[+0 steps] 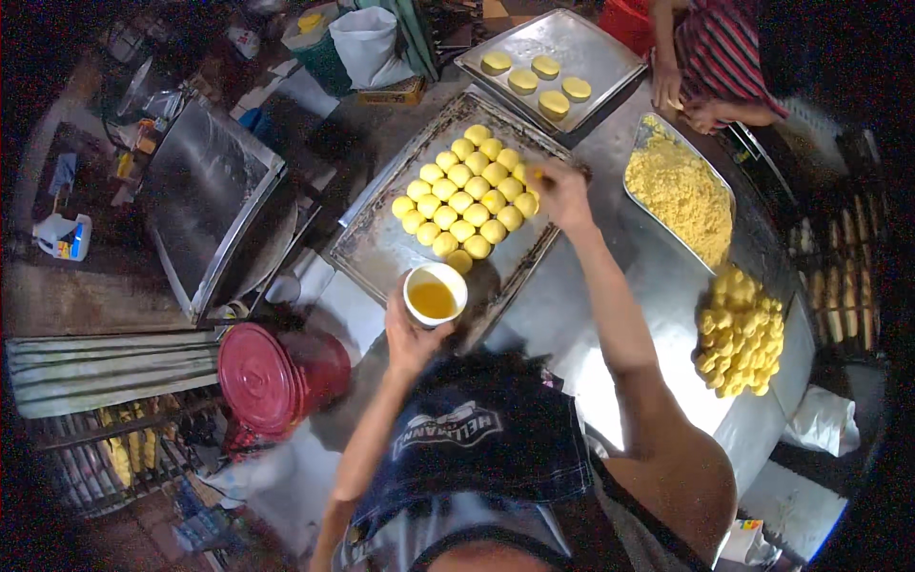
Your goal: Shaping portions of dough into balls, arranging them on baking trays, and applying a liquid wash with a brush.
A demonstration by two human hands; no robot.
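My left hand (410, 341) is wrapped round a white cup (459, 284) with amber liquid in it, held over the near edge of a worn metal baking tray (370, 238). Smooth yellow dough balls (461, 202) stand on that tray in a close-packed block, some of them glossy. At the block's right side is my right hand (566, 196), slightly blurred, its fingers closed together. A small orange-yellow bit shows at its fingertips, too unclear to name. One dough ball (459, 261) sits just beyond the cup, at the near corner of the block.
Farther back, another tray (596, 57) bears several flat yellow rounds. A pan of yellow crumbs (679, 191) and a heap of yellow dough pieces (740, 334) lie rightward. Another person's hands (707, 116) work beyond the pan. A red lidded bucket (257, 377) stands left.
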